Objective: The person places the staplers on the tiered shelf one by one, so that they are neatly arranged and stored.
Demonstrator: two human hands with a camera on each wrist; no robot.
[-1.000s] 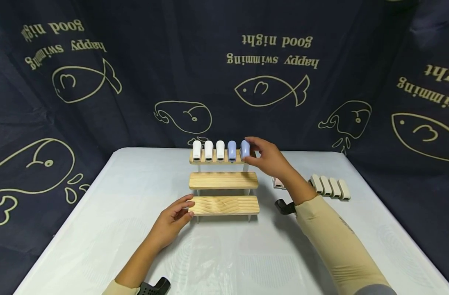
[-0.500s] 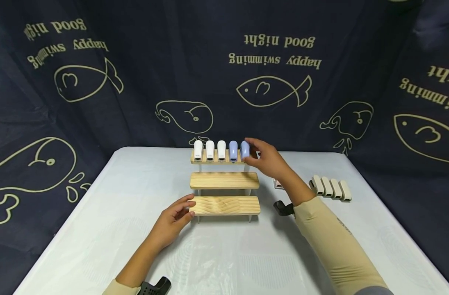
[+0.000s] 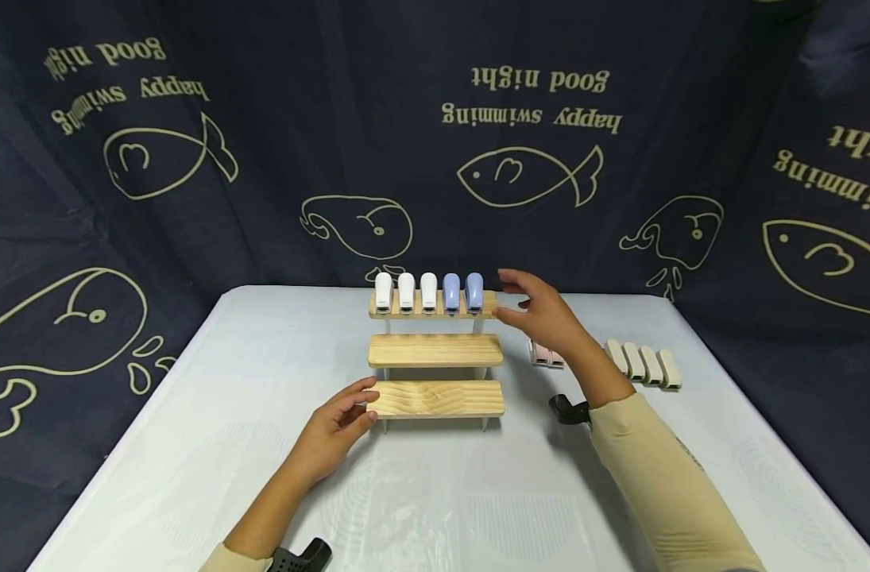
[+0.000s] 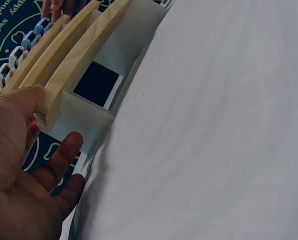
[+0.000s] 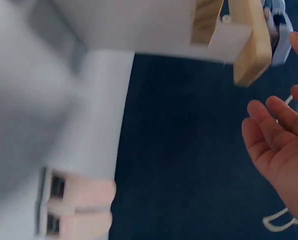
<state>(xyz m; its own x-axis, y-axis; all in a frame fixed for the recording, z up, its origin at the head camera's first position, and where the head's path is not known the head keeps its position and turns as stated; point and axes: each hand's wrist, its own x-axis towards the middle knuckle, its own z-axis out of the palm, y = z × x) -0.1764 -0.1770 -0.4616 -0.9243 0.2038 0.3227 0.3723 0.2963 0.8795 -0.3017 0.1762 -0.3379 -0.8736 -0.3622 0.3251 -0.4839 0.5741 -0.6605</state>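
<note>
A three-tier wooden shelf rack (image 3: 435,349) stands mid-table. My left hand (image 3: 330,433) holds the left end of its lowest board, thumb on one side and forefinger on the other; the lower fingers are loose in the left wrist view. On the top board stand three white mini staplers (image 3: 406,292), then a blue mini stapler (image 3: 451,293) and a second blue mini stapler (image 3: 474,292) at the right. My right hand (image 3: 542,314) is just right of that last one, apart from it, fingers spread with nothing between them. The right wrist view shows the gap.
Pink mini staplers (image 3: 547,354) lie on the white table (image 3: 263,477) right of the rack, partly behind the right forearm. Several beige mini staplers (image 3: 642,364) lie in a row farther right. A dark printed curtain (image 3: 377,143) hangs behind the table.
My right hand has let go of the rightmost blue stapler and moved a little to the right. The stapler stands on the top board. The left hand has stayed put.
</note>
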